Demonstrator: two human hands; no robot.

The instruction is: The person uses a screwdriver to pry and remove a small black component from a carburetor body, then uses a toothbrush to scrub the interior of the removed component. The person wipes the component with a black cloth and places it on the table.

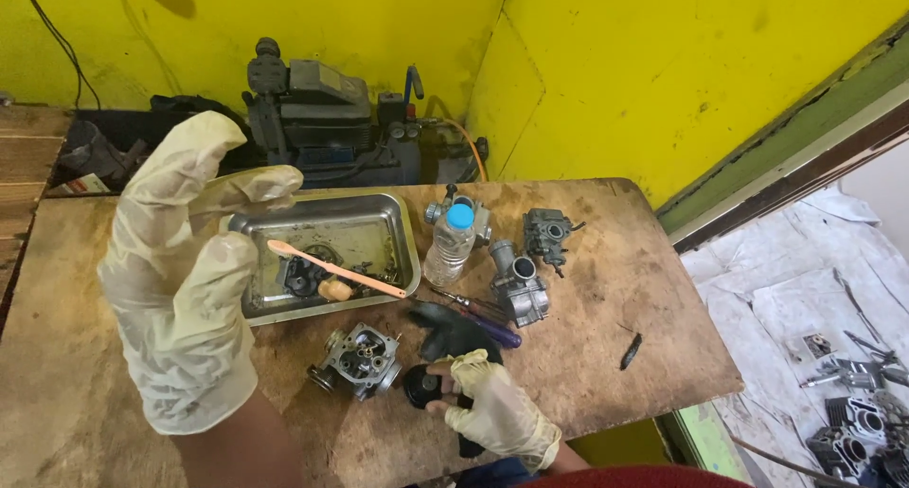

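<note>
A person's gloved right hand (pixel 497 410) pinches a small round black cap-like part (pixel 422 387) at the near edge of a stained wooden workbench (pixel 606 355), fingers curled around its rim. The part is dark, disc-shaped, with a paler spot at its centre, and sits just right of an open carburetor body (pixel 358 357). The left hand (pixel 185 280), in a cream latex glove, is raised above the bench, fingers spread and loosely bent, holding nothing. Four carburetor bodies show on the bench: the open one in front and three (pixel 519 287) grouped behind a single clear plastic bottle (pixel 449 245) with a blue cap. One metal tray (pixel 327 251) holds small dark parts and an orange toothbrush (pixel 333 268). One purple-handled screwdriver (pixel 478 316) lies beside a black glove (pixel 453 332).
</note>
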